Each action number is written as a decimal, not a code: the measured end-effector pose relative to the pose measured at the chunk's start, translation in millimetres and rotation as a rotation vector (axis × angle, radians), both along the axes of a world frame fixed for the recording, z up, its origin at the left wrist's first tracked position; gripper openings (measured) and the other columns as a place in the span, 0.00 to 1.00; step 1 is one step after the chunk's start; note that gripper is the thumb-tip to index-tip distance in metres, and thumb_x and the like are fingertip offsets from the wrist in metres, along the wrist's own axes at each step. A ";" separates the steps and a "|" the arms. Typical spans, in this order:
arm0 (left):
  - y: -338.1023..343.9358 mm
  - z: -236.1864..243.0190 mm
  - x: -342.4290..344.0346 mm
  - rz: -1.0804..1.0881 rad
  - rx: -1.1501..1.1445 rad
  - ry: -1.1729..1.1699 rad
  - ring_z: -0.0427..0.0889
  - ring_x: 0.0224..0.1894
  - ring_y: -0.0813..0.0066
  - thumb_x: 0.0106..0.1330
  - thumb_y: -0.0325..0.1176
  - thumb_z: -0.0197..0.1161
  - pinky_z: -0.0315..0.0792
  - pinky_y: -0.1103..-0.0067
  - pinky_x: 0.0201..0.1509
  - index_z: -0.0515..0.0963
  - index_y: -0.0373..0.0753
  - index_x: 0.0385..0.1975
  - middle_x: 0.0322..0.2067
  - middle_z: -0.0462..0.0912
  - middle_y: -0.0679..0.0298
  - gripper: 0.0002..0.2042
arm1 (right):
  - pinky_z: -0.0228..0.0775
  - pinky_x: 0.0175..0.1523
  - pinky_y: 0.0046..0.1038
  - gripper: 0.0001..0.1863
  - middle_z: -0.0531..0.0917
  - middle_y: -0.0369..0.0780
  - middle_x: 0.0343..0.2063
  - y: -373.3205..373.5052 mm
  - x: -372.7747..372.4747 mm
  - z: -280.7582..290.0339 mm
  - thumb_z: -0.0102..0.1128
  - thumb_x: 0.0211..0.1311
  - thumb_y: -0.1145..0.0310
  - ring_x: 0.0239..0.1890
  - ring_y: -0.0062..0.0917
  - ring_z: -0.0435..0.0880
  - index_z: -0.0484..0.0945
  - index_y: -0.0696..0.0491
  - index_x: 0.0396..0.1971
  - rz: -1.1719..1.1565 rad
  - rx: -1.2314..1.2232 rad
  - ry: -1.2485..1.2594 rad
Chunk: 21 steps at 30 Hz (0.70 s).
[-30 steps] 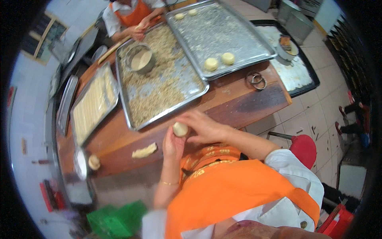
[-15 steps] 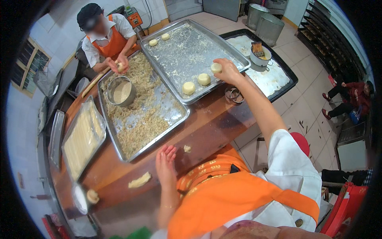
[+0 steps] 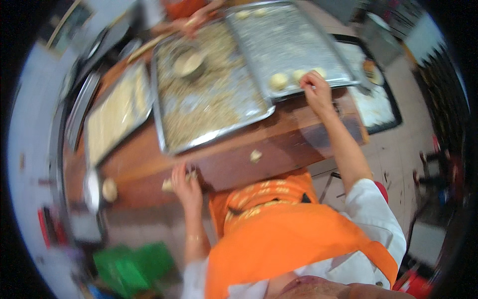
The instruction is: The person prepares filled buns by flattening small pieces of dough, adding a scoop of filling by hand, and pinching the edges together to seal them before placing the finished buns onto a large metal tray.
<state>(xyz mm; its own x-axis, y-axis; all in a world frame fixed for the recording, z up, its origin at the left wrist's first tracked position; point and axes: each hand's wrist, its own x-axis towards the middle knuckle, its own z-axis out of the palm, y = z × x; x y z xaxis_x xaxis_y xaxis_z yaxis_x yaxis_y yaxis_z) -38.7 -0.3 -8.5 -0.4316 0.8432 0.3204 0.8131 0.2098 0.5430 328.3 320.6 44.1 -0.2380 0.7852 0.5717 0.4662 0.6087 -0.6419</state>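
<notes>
My right hand (image 3: 317, 94) is above the near edge of a floured metal tray (image 3: 269, 37), fingers curled together and no dough visible in them. Just beyond it is a row of pale round dough balls, the leftmost dough ball (image 3: 279, 81) in plain sight and the others partly behind my fingers. My left hand (image 3: 186, 190) has come down over a strip of dough (image 3: 168, 186) on the wooden table. Its fingers are smeared and cover the strip's middle, so their grip is unclear. Between my hands lies a small dough scrap (image 3: 255, 156).
A tray of crumbly filling (image 3: 191, 127) holds a metal pot (image 3: 189, 65). Further left are a plastic-covered dough tray (image 3: 117, 117) and a round dough piece (image 3: 109, 189). A black-rimmed tray (image 3: 393, 107) stands at the right. A co-worker's hands (image 3: 191, 22) are across the table.
My right hand has let go of a dough ball on the tray and drawn back toward me. My left hand has moved left onto the dough strip. The whole view has shifted and blurred.
</notes>
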 end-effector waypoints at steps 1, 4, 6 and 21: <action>1.1 14.7 0.0 0.030 -0.104 0.227 0.60 0.70 0.47 0.56 0.24 0.58 0.48 0.50 0.72 0.74 0.37 0.57 0.60 0.72 0.51 0.24 | 0.70 0.38 0.29 0.04 0.78 0.42 0.29 -22.4 -14.2 -2.1 0.54 0.54 0.79 0.31 0.33 0.79 0.77 0.56 0.27 0.092 -0.010 -0.036; -28.3 8.6 -31.7 -0.020 -0.347 0.265 0.55 0.73 0.51 0.58 0.27 0.59 0.39 0.46 0.74 0.73 0.41 0.59 0.65 0.67 0.54 0.25 | 0.73 0.38 0.29 0.04 0.81 0.42 0.29 -97.0 -78.0 -8.1 0.57 0.59 0.77 0.31 0.33 0.81 0.80 0.56 0.32 0.375 -0.201 -0.083; -40.2 21.0 -34.3 -0.065 -0.279 0.186 0.62 0.68 0.51 0.58 0.27 0.62 0.41 0.45 0.73 0.76 0.41 0.55 0.58 0.72 0.54 0.22 | 0.77 0.42 0.32 0.06 0.84 0.44 0.34 -128.9 -118.2 -23.9 0.62 0.61 0.73 0.36 0.37 0.84 0.82 0.56 0.36 0.556 -0.280 -0.173; 3.2 30.3 6.6 -0.311 -0.152 -0.102 0.82 0.44 0.45 0.60 0.22 0.61 0.76 0.64 0.44 0.72 0.34 0.49 0.40 0.80 0.45 0.16 | 0.73 0.45 0.46 0.17 0.84 0.53 0.34 -175.8 -213.4 -20.3 0.66 0.60 0.59 0.40 0.52 0.82 0.79 0.56 0.42 0.981 -0.332 -0.488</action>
<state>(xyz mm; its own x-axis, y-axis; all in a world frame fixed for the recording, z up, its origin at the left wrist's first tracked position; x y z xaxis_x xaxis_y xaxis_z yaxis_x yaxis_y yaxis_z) -32.1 2.9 21.9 -0.1707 0.9738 0.1501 0.7937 0.0456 0.6066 114.9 144.8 23.9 -0.9711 0.2336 0.0492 0.1276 0.6818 -0.7203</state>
